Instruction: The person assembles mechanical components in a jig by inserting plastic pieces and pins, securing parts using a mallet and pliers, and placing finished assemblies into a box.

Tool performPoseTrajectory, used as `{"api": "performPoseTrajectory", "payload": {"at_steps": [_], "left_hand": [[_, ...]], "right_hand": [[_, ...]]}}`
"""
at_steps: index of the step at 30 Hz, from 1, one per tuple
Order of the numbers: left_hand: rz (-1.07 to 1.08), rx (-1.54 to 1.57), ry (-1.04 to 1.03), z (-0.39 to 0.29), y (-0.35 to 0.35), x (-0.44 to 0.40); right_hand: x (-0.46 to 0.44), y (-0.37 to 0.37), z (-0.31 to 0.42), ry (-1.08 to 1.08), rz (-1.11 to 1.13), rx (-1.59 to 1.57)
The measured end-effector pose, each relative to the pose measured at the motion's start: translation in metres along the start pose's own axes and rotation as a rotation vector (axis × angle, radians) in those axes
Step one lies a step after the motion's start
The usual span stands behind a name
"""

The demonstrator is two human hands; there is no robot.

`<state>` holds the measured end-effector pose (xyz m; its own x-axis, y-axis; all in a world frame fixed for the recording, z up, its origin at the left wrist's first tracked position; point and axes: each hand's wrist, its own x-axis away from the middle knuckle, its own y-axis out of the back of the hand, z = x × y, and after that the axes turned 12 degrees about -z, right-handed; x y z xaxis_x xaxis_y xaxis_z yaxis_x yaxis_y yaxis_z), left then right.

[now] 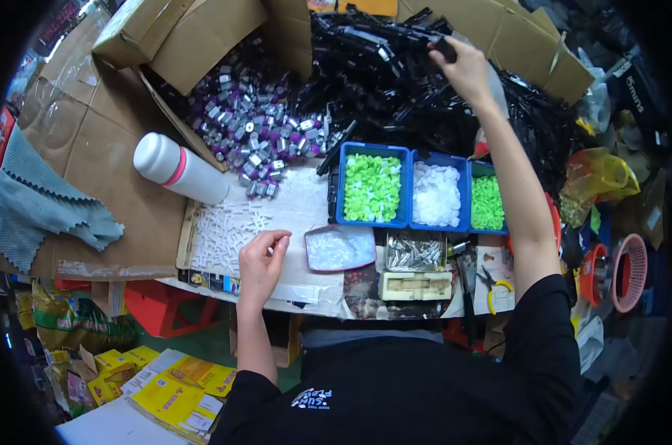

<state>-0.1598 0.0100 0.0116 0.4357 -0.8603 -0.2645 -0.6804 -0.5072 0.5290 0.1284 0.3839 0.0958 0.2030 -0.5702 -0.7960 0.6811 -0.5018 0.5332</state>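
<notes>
My right hand (pixel 465 70) reaches over the large heap of black plastic parts (pixel 380 81) at the back, its thumb and fingers closed on one black plastic part (pixel 445 49). My left hand (pixel 262 263) hovers at the table's near side, beside a spread of small white plastic pieces (pixel 221 236). Its fingers are curled and the thumb tip is close to them; anything between the tips is too small to make out. Right of that hand lies a shallow dish (pixel 340 248) with clear or whitish contents. Silver and purple metal-looking pieces (pixel 254 137) are piled behind it.
Blue bins hold bright green pieces (pixel 373 188), white pieces (pixel 436 194) and more green pieces (pixel 487 202). Nearer are a container of metal pins (pixel 416 253), a cream block (pixel 415 286) and yellow-handled pliers (pixel 501 291). A white bottle (pixel 180 169) leans against cardboard (pixel 91 200).
</notes>
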Motion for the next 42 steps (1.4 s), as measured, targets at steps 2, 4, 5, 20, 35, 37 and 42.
{"api": "performPoseTrajectory", "payload": {"at_steps": [2,4,5,20,35,37,42], "left_hand": [[-0.029,-0.015,0.058,0.004,0.008,0.001],[-0.036,-0.049,0.093,0.01,0.012,0.001],[-0.057,-0.051,0.096,0.013,0.011,0.0],[-0.291,-0.508,-0.328,0.04,-0.037,-0.064],[0.051,-0.812,-0.643,0.025,-0.051,-0.04],[0.081,-0.823,-0.695,0.027,-0.05,-0.043],[0.247,-0.804,-0.786,0.028,-0.027,-0.055]], "right_hand": [[-0.003,-0.007,-0.024,0.141,-0.087,0.119],[-0.007,0.002,-0.013,-0.236,0.048,-0.012],[-0.012,0.004,-0.015,-0.338,0.111,0.033],[-0.004,0.063,0.0,-0.152,0.238,0.584],[0.298,0.199,0.16,-0.038,0.469,0.035],[0.309,0.193,0.173,-0.071,0.426,0.049],[0.31,0.198,0.184,-0.084,0.524,0.09]]}}
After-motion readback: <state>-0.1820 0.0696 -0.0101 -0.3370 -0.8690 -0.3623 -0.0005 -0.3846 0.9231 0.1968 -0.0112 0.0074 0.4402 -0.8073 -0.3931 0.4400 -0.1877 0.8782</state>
